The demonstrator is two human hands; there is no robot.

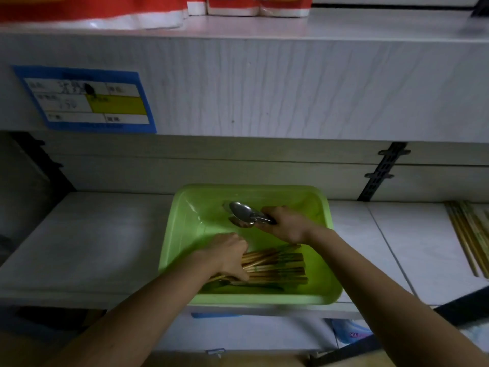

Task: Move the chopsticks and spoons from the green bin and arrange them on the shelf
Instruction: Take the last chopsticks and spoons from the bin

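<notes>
A green bin (185, 234) stands on the white shelf (87, 239), slightly over its front edge. Inside the bin my left hand (227, 254) is closed on a bundle of wooden chopsticks (277, 267) lying along the near side. My right hand (285, 225) grips the handles of the metal spoons (242, 211), their bowls pointing left, lifted above the bin's far half. More chopsticks (468, 234) lie on the shelf at the far right.
An upper shelf board (264, 88) overhangs, carrying a blue and yellow label (87, 102) and red-and-white packs (254, 6). A black bracket rail (381, 173) runs up the back wall. Bare shelf surface lies on both sides of the bin.
</notes>
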